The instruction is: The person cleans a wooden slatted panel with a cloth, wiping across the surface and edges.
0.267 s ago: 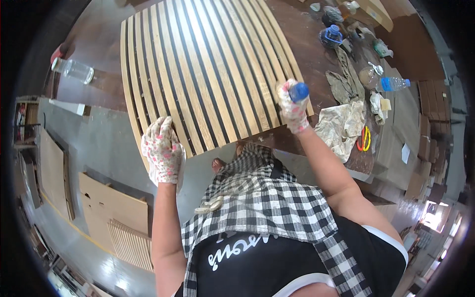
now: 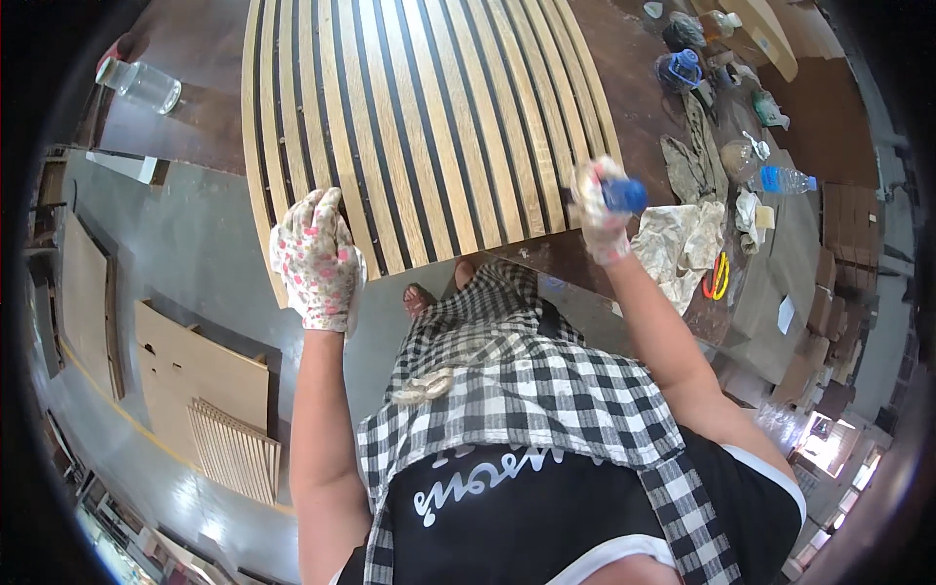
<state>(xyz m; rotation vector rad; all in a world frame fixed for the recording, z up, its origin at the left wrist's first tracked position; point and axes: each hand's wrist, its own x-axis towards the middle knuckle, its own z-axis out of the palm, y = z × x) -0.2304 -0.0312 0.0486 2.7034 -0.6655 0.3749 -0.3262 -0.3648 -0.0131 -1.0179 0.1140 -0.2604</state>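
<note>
My left hand [image 2: 317, 258], in a floral-print glove, lies on the near left corner of a slatted wood panel [image 2: 424, 146]. Its fingers stretch forward over the slats, close together. Pale slats with dark gaps between them make up this panel. At its near right corner is my right hand [image 2: 600, 205], gloved the same way and somewhat blurred. The fingers are wrapped round a blue-handled tool [image 2: 625, 195], whose rounded blue end faces me. Its working end is not clearly visible.
The panel rests on a dark brown table [image 2: 210, 136]. A clear glass bottle [image 2: 141, 86] lies at left. To the right are rags [image 2: 678, 244], yellow-and-red-handled scissors [image 2: 717, 277], a plastic bottle [image 2: 786, 180] and a blue-topped jug [image 2: 681, 68]. Boards [image 2: 205, 375] lean at lower left.
My right hand has moved right with the blue-handled tool, which has tilted. My left hand and the panel sit a little higher in view, the fingers slightly more bent.
</note>
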